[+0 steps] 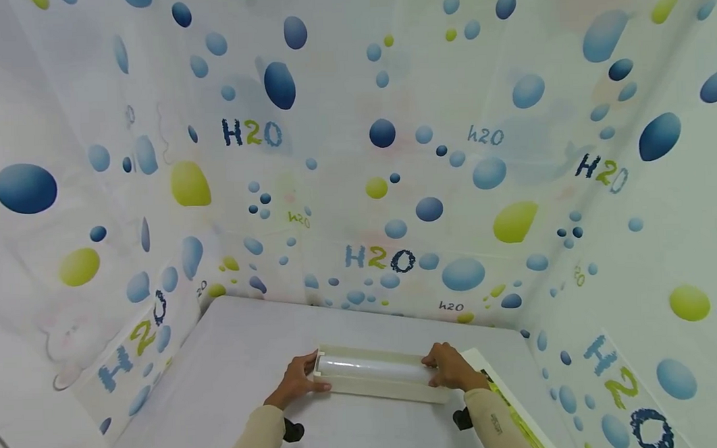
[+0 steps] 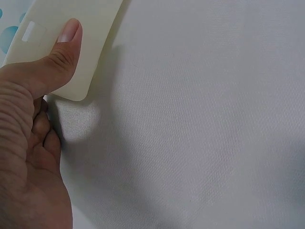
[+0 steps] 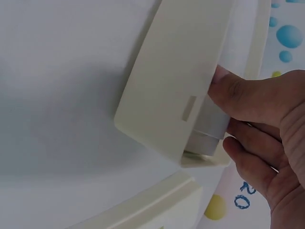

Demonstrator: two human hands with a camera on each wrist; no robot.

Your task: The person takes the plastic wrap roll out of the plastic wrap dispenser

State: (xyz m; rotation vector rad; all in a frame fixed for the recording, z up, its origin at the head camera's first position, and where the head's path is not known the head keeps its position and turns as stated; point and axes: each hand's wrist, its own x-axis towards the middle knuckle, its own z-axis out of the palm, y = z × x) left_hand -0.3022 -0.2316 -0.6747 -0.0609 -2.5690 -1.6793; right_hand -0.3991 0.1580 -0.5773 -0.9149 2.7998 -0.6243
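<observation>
A long cream dispenser box (image 1: 382,389) lies crosswise on the white table, its top side open. Inside it runs a shiny whitish roll of cling film (image 1: 369,366). My left hand (image 1: 299,379) grips the box's left end; in the left wrist view its thumb (image 2: 70,36) lies flat on the front wall. At the other end my right hand (image 1: 455,367) pinches the roll. The right wrist view shows that thumb at the box's long edge, with fingers behind the roll (image 3: 209,124). The narrower core end pokes out near the box's corner.
To the right lies a long cream lid (image 3: 157,205) with a yellow-green label (image 1: 513,413). White cloth printed with blue and green drops (image 1: 429,208) walls in the table (image 1: 249,333) at the back and sides. Small black devices (image 1: 293,430) sit at both wrists.
</observation>
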